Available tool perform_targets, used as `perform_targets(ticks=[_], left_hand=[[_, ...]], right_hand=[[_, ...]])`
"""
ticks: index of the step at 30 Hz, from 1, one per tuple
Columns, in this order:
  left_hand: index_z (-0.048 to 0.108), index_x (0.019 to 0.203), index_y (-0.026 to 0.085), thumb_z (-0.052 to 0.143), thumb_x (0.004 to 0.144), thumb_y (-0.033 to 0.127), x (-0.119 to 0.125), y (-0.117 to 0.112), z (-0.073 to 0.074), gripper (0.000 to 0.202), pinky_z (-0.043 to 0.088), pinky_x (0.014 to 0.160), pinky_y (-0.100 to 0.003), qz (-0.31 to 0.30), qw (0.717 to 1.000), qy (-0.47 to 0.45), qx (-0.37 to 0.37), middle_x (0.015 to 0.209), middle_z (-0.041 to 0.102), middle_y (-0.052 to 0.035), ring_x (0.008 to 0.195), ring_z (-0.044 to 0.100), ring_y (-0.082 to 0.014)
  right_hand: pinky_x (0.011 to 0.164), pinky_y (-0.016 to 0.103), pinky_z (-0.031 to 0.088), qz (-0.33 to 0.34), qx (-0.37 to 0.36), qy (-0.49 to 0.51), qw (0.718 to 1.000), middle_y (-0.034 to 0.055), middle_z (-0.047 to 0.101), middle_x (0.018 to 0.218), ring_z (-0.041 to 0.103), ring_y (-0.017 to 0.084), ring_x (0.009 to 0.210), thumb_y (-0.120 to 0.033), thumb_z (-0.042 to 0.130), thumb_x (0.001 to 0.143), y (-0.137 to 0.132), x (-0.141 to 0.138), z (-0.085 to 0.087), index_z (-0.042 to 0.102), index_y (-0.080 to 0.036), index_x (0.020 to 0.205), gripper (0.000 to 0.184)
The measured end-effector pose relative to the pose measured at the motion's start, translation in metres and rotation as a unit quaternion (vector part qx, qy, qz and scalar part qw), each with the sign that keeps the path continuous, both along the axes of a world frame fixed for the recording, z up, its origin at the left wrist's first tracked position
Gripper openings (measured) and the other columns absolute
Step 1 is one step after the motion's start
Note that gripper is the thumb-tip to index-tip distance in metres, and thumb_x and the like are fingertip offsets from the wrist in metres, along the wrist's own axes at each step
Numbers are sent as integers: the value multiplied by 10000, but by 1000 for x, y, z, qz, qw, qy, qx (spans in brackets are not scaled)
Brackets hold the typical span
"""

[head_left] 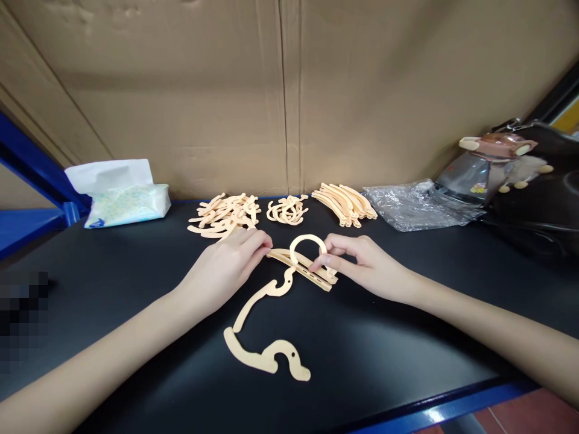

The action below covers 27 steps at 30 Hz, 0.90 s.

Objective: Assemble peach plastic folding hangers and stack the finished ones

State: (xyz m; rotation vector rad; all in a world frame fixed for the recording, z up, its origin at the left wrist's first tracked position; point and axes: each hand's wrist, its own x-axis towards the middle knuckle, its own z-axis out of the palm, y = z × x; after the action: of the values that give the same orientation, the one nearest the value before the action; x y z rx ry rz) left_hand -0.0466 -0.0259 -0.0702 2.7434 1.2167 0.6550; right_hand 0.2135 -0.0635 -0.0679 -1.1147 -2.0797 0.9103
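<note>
The left forearm (122, 343) reaches to the strip's (301, 271) left end, where the left hand (235, 256), back up, pinches with bunched fingers. The right forearm (488, 325) comes from its right; the right hand (355, 259) pinches, thumb and forefinger curled, above its right half.

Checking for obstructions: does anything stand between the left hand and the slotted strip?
Nothing visible does: the left hand is right at one end of the slotted strip. The curved ring overlaps the strip nearer the right hand, away from that end.

Two hands (228, 259) (362, 260), three beige piles (246, 208) (284, 220) (346, 202)
</note>
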Motion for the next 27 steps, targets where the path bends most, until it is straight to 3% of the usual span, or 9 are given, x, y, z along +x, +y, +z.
perform_targets(ticks=[4,8,11,15,21,24,27], left_hand=[[548,938,221,435,970,340,2,2,-3,167,472,718,-344,11,995,-85,-59,909,634,-22,817,597,-199],[552,980,219,505,936,362,9,1,-8,157,527,630,-296,29,974,-187,-124,933,631,-27,794,619,-181],[551,975,210,528,922,367,16,-4,-10,167,561,584,-261,26,953,-250,-172,957,625,-31,793,635,-168],[576,939,197,593,890,346,25,-12,-7,158,579,644,-237,11,921,-322,-218,946,633,-20,830,646,-153],[630,861,184,696,830,281,33,-20,-3,121,534,661,-189,12,846,-452,-281,888,652,-2,826,627,-131],[624,955,200,733,799,246,34,-23,-2,195,521,689,-182,39,799,-503,-328,970,663,5,841,629,-119],[618,1056,219,721,818,259,38,-28,1,263,520,725,-206,10,762,-511,-397,1034,656,0,866,623,-129]], right_hand=[[707,264,438,7,-2,1,1000,26,745,972,675,169,892,-336,483,986,0,0,-1,522,-202,837,205],[735,277,440,14,6,-12,1000,29,736,986,664,167,893,-304,456,1000,0,-3,-1,534,-203,855,193],[796,307,415,9,48,-37,998,25,705,903,625,170,870,-314,422,1013,-2,-7,-1,505,-203,786,267],[817,323,389,1,78,-66,995,4,626,800,563,157,770,-315,474,990,-3,-10,-3,591,-188,798,258],[764,292,431,2,-32,49,998,28,687,888,613,173,853,-352,553,949,-5,-14,-1,664,-170,849,236],[779,271,450,5,-89,113,990,29,720,890,644,159,856,-310,573,941,-7,-17,2,647,-164,822,202],[782,266,470,6,-129,174,976,33,727,883,663,157,856,-289,580,938,-11,-22,5,638,-163,836,172]])
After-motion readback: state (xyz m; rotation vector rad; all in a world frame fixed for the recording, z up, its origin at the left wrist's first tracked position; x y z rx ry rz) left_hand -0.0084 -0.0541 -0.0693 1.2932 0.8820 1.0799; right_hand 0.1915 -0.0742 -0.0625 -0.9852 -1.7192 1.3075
